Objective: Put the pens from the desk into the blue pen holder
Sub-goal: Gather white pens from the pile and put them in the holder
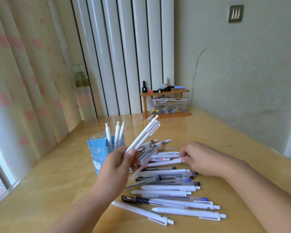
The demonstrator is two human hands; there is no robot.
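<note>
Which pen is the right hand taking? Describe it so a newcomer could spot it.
Start at the blue pen holder, then look right across the pile of pens on the desk. The right hand pinches a plain white pen, alone in having fingertips on its end.

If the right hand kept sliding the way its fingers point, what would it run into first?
The right hand points leftward and already pinches a white plastic pen. Straight on, it would likely meet the left hand holding a bundle of pens, then the blue pen holder; depth is unclear.
</note>
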